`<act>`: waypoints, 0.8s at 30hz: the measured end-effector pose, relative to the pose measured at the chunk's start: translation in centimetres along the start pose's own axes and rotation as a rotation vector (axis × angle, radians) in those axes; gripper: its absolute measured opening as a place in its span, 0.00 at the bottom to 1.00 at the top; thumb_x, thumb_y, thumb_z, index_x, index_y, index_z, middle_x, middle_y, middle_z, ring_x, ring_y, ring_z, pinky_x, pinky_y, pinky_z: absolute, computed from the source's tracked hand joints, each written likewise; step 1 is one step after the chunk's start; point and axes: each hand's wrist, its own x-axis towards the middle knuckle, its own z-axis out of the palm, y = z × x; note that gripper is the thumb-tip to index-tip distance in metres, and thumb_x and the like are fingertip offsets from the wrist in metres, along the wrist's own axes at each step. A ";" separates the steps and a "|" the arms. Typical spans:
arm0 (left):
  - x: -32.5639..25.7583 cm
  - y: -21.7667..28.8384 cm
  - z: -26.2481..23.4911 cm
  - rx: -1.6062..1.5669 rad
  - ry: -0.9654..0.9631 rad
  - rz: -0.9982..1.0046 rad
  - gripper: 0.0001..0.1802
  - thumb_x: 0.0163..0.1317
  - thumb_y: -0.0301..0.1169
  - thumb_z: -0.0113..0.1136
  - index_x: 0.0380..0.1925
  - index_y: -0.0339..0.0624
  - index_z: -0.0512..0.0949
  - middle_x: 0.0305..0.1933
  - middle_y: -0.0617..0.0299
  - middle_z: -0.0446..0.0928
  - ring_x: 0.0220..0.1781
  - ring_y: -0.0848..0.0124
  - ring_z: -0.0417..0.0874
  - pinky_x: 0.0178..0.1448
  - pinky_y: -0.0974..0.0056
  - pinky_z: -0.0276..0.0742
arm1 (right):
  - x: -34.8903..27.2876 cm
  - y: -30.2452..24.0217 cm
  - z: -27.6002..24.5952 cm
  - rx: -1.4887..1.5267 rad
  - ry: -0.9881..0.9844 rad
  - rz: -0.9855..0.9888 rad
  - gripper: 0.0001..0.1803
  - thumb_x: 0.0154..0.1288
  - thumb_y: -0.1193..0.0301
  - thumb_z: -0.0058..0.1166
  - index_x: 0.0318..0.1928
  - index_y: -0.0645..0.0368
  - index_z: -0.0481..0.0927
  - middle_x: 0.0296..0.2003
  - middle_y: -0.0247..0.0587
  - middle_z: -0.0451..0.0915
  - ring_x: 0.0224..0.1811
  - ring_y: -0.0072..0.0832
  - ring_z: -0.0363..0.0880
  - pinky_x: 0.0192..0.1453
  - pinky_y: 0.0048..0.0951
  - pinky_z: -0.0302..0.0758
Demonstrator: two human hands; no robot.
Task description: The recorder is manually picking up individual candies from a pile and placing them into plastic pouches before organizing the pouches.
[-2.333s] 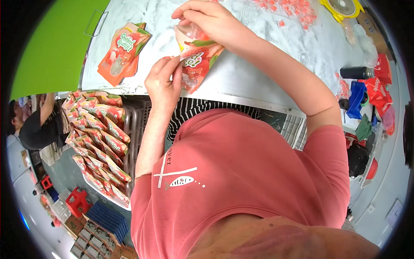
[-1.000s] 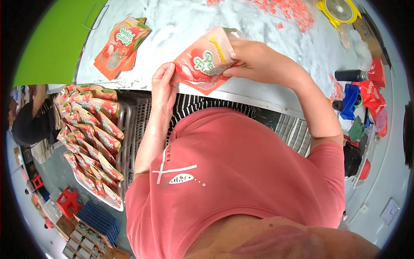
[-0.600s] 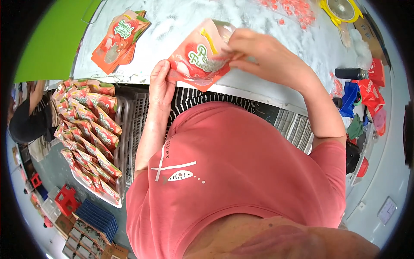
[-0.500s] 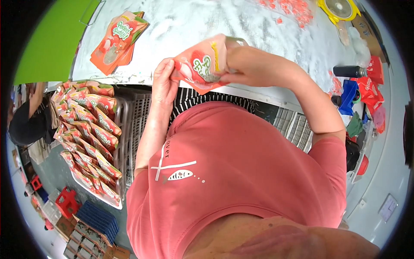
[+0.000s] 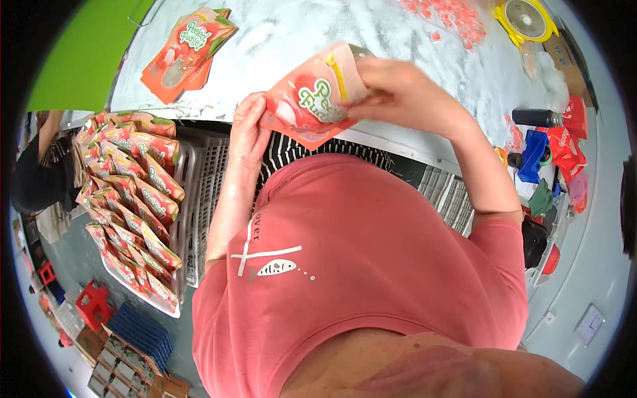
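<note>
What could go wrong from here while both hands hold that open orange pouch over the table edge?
1. The orange pouch is tilted while the right hand sits at its open top; contents might spill.
2. The left hand pinches only the lower corner, so the pouch could slip toward the gap by the table edge.
3. The filled pouches lie stacked on the tray to the left; a careless drop may topple them.

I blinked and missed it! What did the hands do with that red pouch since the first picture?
Both hands lifted the red pouch off the white table and pulled it closer to the body. The left hand holds its lower corner; the right hand grips its top edge. The stack of flat pouches and the tray of filled pouches stayed put.
</note>
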 end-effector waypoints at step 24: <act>-0.6 2.9 7.2 0.589 -0.156 0.243 0.07 0.65 0.25 0.63 0.40 0.34 0.84 0.42 0.60 0.83 0.38 0.77 0.81 0.43 0.72 0.79 | -2.7 0.7 2.1 -0.333 0.467 -0.240 0.06 0.56 0.77 0.65 0.35 0.61 0.84 0.49 0.39 0.81 0.35 0.27 0.82 0.38 0.25 0.78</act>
